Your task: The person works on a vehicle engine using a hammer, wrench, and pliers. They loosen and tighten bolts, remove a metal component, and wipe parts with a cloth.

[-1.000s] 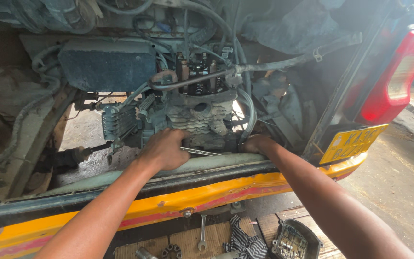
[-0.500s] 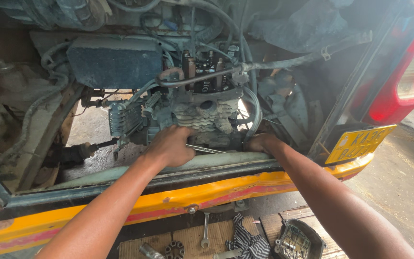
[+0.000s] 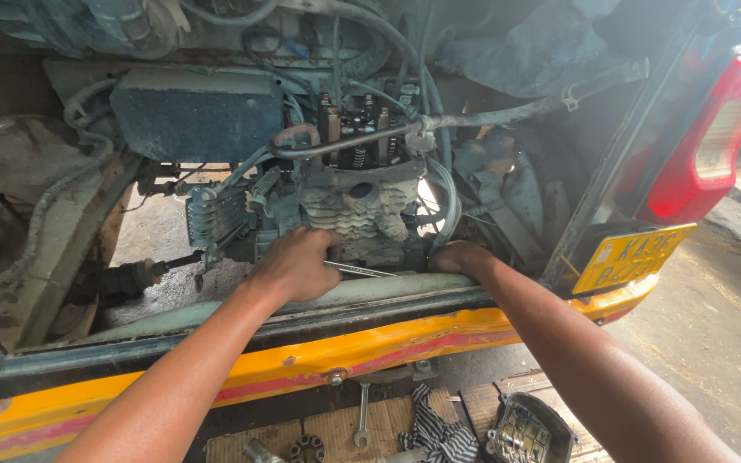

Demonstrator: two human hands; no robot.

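A slim silver metal wrench (image 3: 362, 270) is grasped by the left hand (image 3: 295, 264) beneath the grimy grey finned engine (image 3: 362, 210); at 3 o'clock, the right hand's (image 3: 459, 257) grip cannot be told.

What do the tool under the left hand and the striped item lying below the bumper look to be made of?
The spanner held by the left hand looks like bare steel: slim, silvery, with bright glints. The striped rag looks like woven cloth: it lies crumpled in soft folds, dark and white stripes, matte.

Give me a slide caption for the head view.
Left hand holds a wrench at the engine; right hand steadies beside it.
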